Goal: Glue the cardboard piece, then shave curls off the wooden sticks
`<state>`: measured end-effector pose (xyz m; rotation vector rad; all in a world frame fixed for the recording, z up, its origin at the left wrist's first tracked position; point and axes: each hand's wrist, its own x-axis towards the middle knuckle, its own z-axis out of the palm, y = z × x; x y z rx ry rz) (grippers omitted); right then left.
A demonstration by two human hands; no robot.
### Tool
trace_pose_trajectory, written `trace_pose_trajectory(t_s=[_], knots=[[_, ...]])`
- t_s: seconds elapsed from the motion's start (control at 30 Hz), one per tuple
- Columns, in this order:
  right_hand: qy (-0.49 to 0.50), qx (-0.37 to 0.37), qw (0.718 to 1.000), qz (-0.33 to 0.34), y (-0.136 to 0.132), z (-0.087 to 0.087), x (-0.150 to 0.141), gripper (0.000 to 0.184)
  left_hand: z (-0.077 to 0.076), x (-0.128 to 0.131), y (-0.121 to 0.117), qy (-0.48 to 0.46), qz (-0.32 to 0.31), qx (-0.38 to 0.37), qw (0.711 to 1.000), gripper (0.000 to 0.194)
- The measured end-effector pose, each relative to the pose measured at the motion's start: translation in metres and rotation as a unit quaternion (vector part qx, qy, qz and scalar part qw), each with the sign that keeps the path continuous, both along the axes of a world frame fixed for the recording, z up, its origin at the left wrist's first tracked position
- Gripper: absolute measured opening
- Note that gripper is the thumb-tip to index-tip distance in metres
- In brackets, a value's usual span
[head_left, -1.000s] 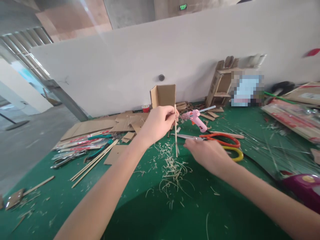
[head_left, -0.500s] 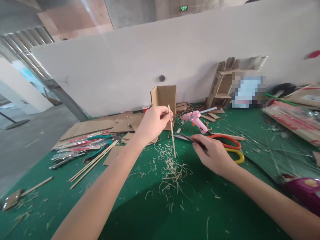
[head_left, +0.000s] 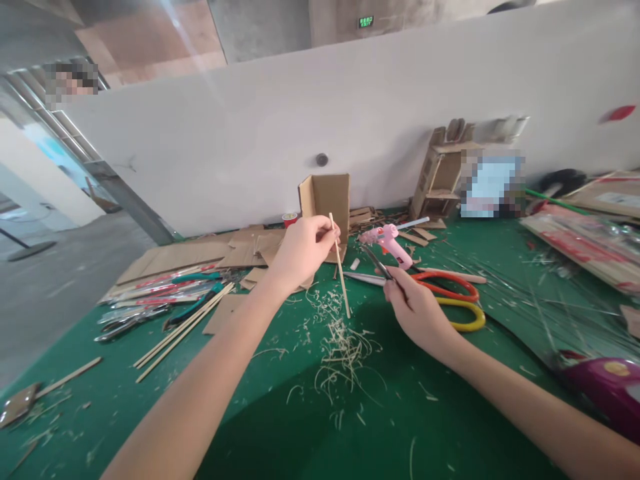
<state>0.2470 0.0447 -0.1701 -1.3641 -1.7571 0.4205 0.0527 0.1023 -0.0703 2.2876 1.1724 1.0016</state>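
A thin wooden stick [head_left: 341, 277] is pinched in the fingers of my left hand [head_left: 307, 250], slanting down with its lower end above the green tabletop. My right hand [head_left: 417, 310] is closed round a slim dark knife [head_left: 377, 261], its blade pointing up and to the left, apart from the stick. Beneath the stick lies a pile of curled wood shavings [head_left: 347, 350]. Scissors [head_left: 460, 313] with orange and yellow handles rest just behind my right hand, their blades partly covered by it.
Behind my hands stand a folded cardboard piece [head_left: 333, 200] and a pink glue gun [head_left: 395, 247]. More sticks [head_left: 185, 332] and pliers [head_left: 200, 303] lie left. A cardboard shelf model [head_left: 440, 177] is at back right, a purple tool [head_left: 607, 387] at right. A white partition [head_left: 240, 140] bounds the table.
My right hand has turned the knife so its blade points more upward, away from the stick. My left hand still holds the stick in nearly the same place.
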Motion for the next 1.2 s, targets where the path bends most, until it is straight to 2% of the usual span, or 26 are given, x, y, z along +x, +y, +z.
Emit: trace_pose_trajectory(t_s=[0.33, 0.57, 0.7, 0.83, 1.0, 1.2], knots=[[-0.055, -0.018, 0.997, 0.052, 0.0, 0.003, -0.002, 0.023, -0.001, -0.003, 0.002, 0.006, -0.003, -0.009, 1.0, 0.022], [-0.1, 0.027, 0.992, 0.078, 0.002, 0.0, -0.003, 0.03, 0.001, -0.001, -0.002, 0.01, -0.004, 0.003, 1.0, 0.021], [-0.11, 0.019, 0.99, 0.084, 0.001, 0.001, -0.003, 0.034, 0.002, -0.001, -0.003, 0.009, -0.004, -0.001, 1.0, 0.021], [-0.108, 0.006, 0.992, 0.064, 0.0, 0.002, -0.003, 0.031, 0.003, 0.001, -0.006, 0.007, -0.001, 0.006, 1.0, 0.02], [-0.131, 0.014, 0.991, -0.01, 0.001, 0.001, -0.001, 0.03, 0.005, 0.004, -0.009, 0.007, -0.011, 0.011, 1.0, 0.018], [-0.23, 0.09, 0.968, -0.043, 0.0, 0.0, -0.004, 0.03, 0.006, 0.003, -0.011, -0.001, -0.031, 0.015, 0.999, 0.016]])
